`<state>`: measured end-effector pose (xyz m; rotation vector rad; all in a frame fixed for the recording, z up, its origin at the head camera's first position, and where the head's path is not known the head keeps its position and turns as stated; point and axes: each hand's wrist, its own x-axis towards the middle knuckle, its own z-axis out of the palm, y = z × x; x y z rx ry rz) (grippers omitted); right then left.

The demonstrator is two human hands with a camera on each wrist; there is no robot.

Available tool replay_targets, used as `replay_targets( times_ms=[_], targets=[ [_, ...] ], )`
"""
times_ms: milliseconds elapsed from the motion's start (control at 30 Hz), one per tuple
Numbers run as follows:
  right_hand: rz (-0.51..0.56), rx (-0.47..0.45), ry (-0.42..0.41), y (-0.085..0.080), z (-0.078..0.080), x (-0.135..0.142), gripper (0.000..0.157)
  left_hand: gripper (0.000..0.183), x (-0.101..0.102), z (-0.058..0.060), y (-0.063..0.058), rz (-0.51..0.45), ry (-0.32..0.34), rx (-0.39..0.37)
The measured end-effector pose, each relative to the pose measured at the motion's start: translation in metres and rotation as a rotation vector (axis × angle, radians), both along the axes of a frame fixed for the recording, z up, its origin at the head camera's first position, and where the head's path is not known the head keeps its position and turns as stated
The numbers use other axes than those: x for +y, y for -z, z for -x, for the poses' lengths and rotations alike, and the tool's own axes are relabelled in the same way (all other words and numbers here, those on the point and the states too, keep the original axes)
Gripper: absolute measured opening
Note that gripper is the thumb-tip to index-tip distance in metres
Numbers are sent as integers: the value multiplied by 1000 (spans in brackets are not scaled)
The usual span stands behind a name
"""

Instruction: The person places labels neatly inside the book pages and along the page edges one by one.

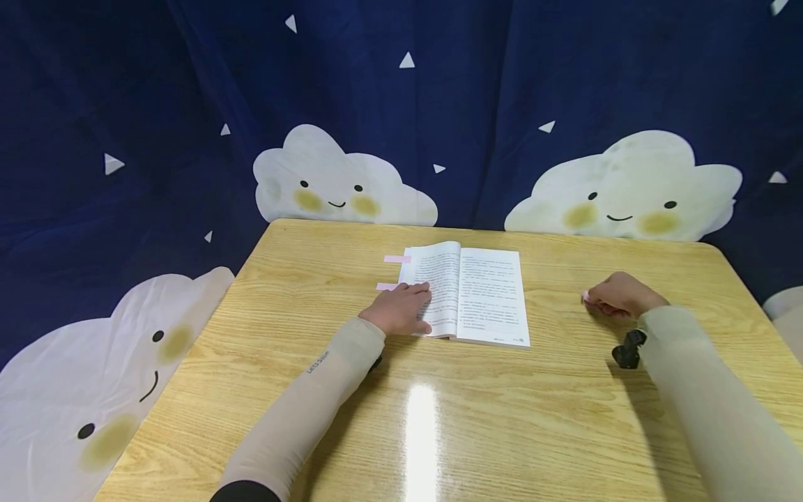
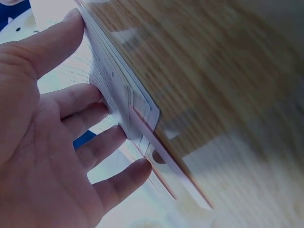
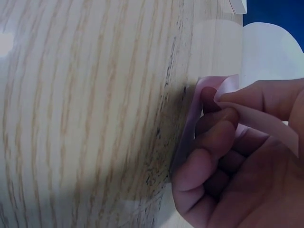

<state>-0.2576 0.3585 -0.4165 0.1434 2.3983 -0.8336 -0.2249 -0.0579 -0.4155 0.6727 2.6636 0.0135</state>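
An open book with printed pages lies near the back of the table in the head view. My left hand rests on its left page, fingers spread and nearly straight. Two pink paper strips stick out from the book's left edge; in the left wrist view, the little fingertip is right beside a pink strip. Off to the right of the book, my right hand pinches a curled pink paper strip between thumb and fingers, low over the table.
The wooden table has its back edge against a dark blue curtain printed with white clouds. Each wrist carries a small black device, with the right one in plain sight.
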Motion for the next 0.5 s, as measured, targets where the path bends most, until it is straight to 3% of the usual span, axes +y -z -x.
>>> replay_targets(
  times_ms=[500],
  targets=[
    [9, -11, 12, 0, 0, 2, 30, 71, -1, -1, -2, -4, 1, 3]
  ],
)
